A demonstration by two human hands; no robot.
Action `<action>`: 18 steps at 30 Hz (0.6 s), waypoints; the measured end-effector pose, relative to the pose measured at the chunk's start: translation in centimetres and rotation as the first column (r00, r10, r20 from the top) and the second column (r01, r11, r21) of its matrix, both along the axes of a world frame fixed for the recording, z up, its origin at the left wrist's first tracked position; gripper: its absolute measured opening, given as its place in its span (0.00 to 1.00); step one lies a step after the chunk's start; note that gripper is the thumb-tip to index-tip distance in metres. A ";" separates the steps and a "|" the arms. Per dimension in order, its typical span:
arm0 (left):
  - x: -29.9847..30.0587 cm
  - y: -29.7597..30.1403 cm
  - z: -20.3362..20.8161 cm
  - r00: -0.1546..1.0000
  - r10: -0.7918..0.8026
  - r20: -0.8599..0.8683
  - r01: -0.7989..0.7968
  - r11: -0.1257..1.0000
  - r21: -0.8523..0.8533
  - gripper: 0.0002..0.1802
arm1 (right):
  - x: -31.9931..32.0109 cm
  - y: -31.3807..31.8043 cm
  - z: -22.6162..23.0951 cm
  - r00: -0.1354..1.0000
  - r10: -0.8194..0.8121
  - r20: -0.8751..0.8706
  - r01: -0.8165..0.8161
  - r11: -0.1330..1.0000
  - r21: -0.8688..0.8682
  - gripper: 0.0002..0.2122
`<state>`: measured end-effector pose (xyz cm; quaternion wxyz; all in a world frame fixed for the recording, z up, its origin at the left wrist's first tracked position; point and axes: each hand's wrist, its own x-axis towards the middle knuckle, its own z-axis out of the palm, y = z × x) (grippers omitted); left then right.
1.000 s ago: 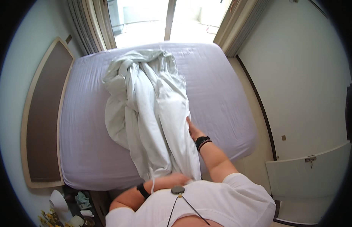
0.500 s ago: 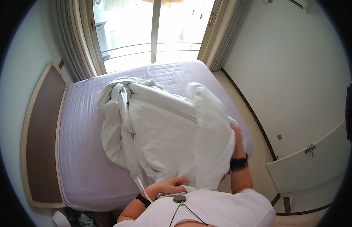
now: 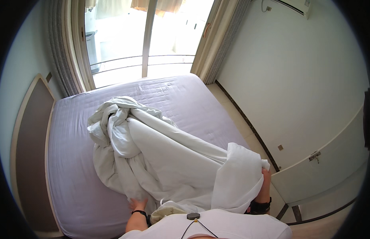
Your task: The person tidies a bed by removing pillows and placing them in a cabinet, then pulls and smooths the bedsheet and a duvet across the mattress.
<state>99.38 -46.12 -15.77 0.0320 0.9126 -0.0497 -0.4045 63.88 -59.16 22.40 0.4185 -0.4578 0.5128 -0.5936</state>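
Note:
A pale, greenish-white duvet cover (image 3: 173, 159) lies rumpled across the bed, its far left end bunched into a twisted heap. My right hand (image 3: 266, 175) is closed on its right edge, where a fold is turned back over the rest. At the near left edge of the cloth, my left hand (image 3: 138, 204) rests against the fabric with its fingers apart, as far as the slight blur shows. Between the hands, close to my body, a cream textured piece (image 3: 166, 213) of the bedding shows, along with a short white tie.
The mattress (image 3: 81, 167) wears a lilac fitted sheet, and a brown padded headboard (image 3: 32, 151) stands at its left. Glass doors (image 3: 121, 44) with curtains are beyond the far side. A narrow tiled strip of floor (image 3: 228, 103) separates the bed from the right wall; a pale door (image 3: 312, 175) stands near right.
My right hand has drawn the cover's edge down and rightward, and the raised fold has dropped. My left hand has moved left, away from my body's middle. The view has shifted slightly.

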 end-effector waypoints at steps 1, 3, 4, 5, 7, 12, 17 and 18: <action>-0.3 0.0 -0.5 1.000 -0.018 -0.013 0.018 1.000 -0.012 0.61 | 0.3 0.4 0.8 0.995 -0.067 -0.075 0.063 0.996 -0.060 0.09; -0.5 1.8 -1.8 0.972 0.104 -0.213 -0.094 0.994 0.057 0.64 | -1.3 -0.1 0.8 0.988 0.066 -0.140 -0.070 0.997 -0.024 0.13; -0.6 2.4 -2.5 0.969 0.107 -0.221 -0.096 0.994 0.058 0.64 | -1.6 -0.2 0.9 0.991 0.084 -0.108 -0.090 0.995 -0.052 0.15; -0.7 2.7 -3.1 0.942 0.145 -0.302 -0.124 0.988 0.087 0.65 | -1.9 -0.2 1.4 0.992 0.096 -0.084 -0.103 0.991 -0.084 0.16; -1.0 2.2 -3.1 0.904 0.170 -0.392 -0.137 0.984 0.111 0.67 | -2.7 -0.1 2.0 0.983 0.101 -0.152 -0.117 0.988 -0.100 0.20; -2.6 1.5 -4.5 0.882 0.309 -0.355 -0.271 0.950 0.152 0.67 | -2.1 0.4 4.2 0.984 0.164 -0.074 -0.169 0.983 -0.067 0.22; -1.8 0.4 -9.6 0.874 0.484 -0.049 -0.485 0.874 -0.022 0.62 | 4.8 1.2 7.6 0.991 -0.131 0.033 0.132 0.991 -0.026 0.17; -0.9 -0.1 -10.6 0.876 0.483 -0.013 -0.482 0.873 -0.067 0.59 | 5.5 1.4 8.2 0.988 -0.151 0.035 0.151 0.988 -0.008 0.17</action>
